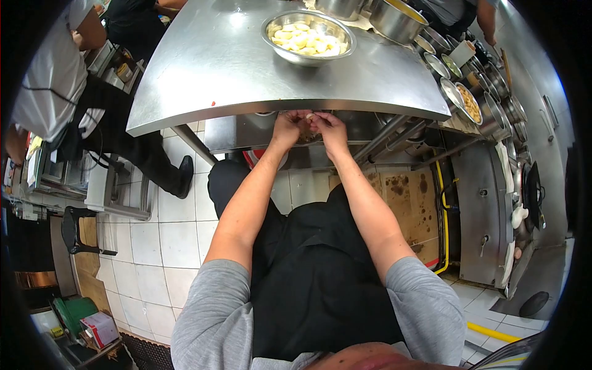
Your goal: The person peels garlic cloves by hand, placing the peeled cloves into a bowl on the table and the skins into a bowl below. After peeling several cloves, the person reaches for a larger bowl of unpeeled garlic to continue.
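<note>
Two bare hands were working just under the front edge of our steel surface (pixel 209 65), so we had the fingers right up near the metal lip. Our right hand (pixel 330 131) had its grip pinched pretty much closed on a small pale piece (pixel 310 116). Our left hand (pixel 288 128) had its fingers curled in just beside it; we couldn't tell whether that grip had hold of anything too.

Label-wise, we had a pinkish-red and white box (pixel 102 328) down at the lower left with some print on it, but it was way too small to read.

As for room: the metal bowl (pixel 308 60) full of pale pieces (pixel 302 39) sat well back from the front edge, with a wide stretch of steel between it and us, just a tiny red bit (pixel 213 103) near the lip. A big pot (pixel 394 23) stood behind it to the right, and more bowls crowded the right end. On our left, white floor tiles (pixel 145 243) ran out past our knees, with a person (pixel 52 102) in a light shirt standing beyond the left corner. A stained brown sheet (pixel 404 203) covered the floor to our right, alongside a yellow pipe (pixel 442 216).
</note>
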